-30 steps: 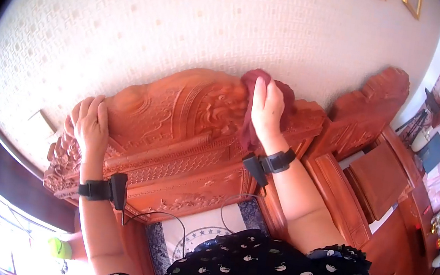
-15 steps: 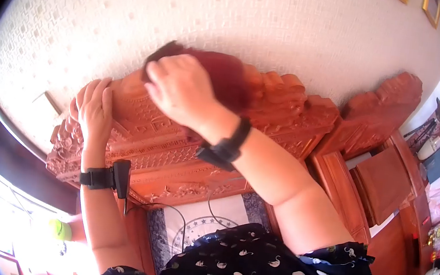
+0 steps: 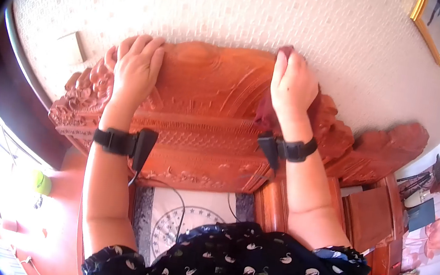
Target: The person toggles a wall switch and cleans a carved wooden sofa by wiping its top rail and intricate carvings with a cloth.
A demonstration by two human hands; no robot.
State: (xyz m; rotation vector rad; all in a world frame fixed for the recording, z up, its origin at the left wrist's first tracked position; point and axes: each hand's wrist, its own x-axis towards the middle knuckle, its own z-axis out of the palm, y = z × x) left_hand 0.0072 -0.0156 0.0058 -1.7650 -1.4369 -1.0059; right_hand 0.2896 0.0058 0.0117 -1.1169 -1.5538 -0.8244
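Note:
A carved reddish-brown wooden backrest (image 3: 204, 85) spans the middle, its top edge along the wall. At its upper left, my left hand (image 3: 138, 68) lies on the wood with its fingers stretched over the top edge. My right hand (image 3: 294, 86) is closed on a dark red cloth (image 3: 265, 113) at the right part of the top edge. Cloth hangs down on both sides of that hand, against the carved face. Black bands with small devices sit on both wrists.
Below the backrest lies a pale patterned seat cover (image 3: 190, 217) with thin cables in front of it. Another carved wooden backrest (image 3: 391, 146) stands at the right. A wall switch plate (image 3: 72, 47), gold picture frames (image 3: 434, 29) and a green object (image 3: 42, 183) are around.
My right hand has moved right along the top edge with the cloth, from near my left hand. The left hand stays on the wood. The view has shifted.

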